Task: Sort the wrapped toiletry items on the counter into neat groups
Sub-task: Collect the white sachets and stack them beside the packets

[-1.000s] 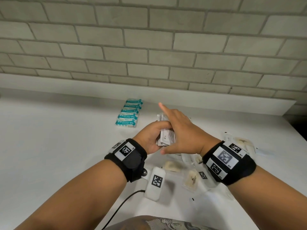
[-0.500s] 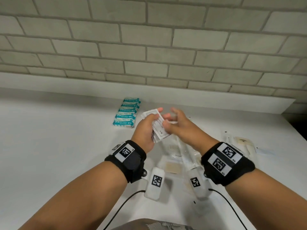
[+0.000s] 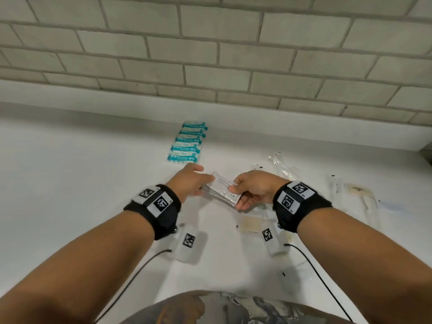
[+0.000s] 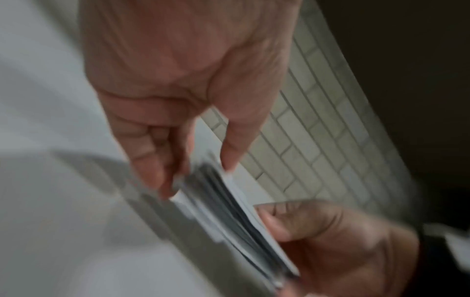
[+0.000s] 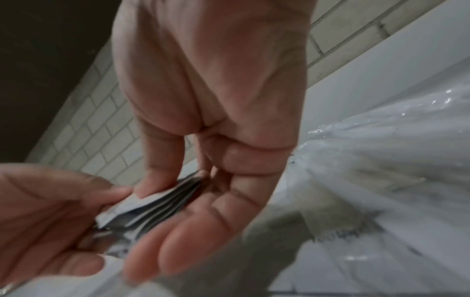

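A stack of white sachets (image 3: 222, 189) is pinched at opposite ends by the left hand (image 3: 189, 181) and right hand (image 3: 253, 191) above the counter (image 3: 81, 183).

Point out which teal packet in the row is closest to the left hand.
The teal packet at the row's front end, just beyond the left hand; the other teal packets line up behind it toward the wall.

a bathroom-like spot: white counter (image 3: 70, 183) under a pale brick-tiled wall (image 3: 210, 54), strewn with wrapped toiletry items (image 3: 188, 142).
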A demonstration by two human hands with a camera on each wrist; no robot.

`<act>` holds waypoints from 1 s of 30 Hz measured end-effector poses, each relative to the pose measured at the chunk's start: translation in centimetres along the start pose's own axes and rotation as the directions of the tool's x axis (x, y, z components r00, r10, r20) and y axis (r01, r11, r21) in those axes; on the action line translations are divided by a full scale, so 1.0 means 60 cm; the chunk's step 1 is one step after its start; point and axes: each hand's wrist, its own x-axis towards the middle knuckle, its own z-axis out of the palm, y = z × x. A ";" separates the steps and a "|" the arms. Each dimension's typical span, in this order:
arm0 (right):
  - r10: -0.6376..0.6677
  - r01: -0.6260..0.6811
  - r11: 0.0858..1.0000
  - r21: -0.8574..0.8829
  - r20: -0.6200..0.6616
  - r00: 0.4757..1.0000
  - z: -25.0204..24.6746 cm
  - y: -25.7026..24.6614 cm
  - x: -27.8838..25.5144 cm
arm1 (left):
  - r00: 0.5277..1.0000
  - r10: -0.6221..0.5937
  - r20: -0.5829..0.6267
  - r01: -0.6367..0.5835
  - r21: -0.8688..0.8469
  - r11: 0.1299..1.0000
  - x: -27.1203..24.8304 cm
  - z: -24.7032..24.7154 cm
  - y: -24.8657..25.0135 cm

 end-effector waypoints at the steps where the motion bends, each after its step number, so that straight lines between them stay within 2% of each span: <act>1: 0.031 -0.030 0.998 -0.063 0.015 0.999 0.006 0.001 0.005 | 1.000 0.019 0.024 -0.024 0.213 0.977 0.001 -0.009 -0.005; 3: 0.065 -0.062 0.975 -0.213 0.006 0.998 0.021 -0.004 0.014 | 0.987 0.112 0.113 -0.156 0.558 0.815 -0.004 -0.018 -0.006; 5: 0.043 -0.059 0.903 -0.425 -0.048 0.998 0.034 -0.017 0.018 | 0.947 0.207 0.245 -0.320 0.725 0.610 -0.014 -0.015 0.000; 8: -0.065 -0.024 0.624 -0.781 -0.083 0.994 0.049 -0.039 0.003 | 0.883 0.247 0.399 -0.457 0.852 0.257 -0.021 -0.006 0.004; 10: -0.167 -0.002 0.461 -0.887 -0.089 0.982 0.063 -0.036 -0.006 | 0.861 0.252 0.442 -0.479 0.870 0.112 -0.018 -0.002 0.002; 12: -0.276 -0.023 0.334 -0.942 -0.121 0.954 0.077 -0.021 -0.003 | 0.844 0.277 0.460 -0.494 0.867 0.065 -0.014 -0.002 0.003; 13: -0.311 -0.031 0.311 -0.950 -0.133 0.941 0.080 -0.014 0.001 | 0.839 0.287 0.461 -0.495 0.867 0.055 -0.013 -0.002 0.005; 17: -0.418 0.022 0.381 -0.924 -0.151 0.896 0.073 -0.005 0.013 | 0.850 0.299 0.433 -0.466 0.883 0.046 0.001 -0.006 0.008; 21: -0.471 0.084 0.372 -0.924 -0.110 0.875 0.066 -0.007 0.022 | 0.854 0.289 0.434 -0.466 0.883 0.052 0.016 -0.008 0.012; 27: -0.458 0.044 0.335 -0.941 -0.122 0.880 0.040 -0.029 0.039 | 0.866 0.307 0.394 -0.383 0.919 -0.097 0.047 -0.005 0.031; 30: -0.444 0.001 0.318 -0.948 -0.148 0.884 0.009 -0.044 0.059 | 0.869 0.322 0.377 -0.352 0.926 -0.134 0.074 0.016 0.051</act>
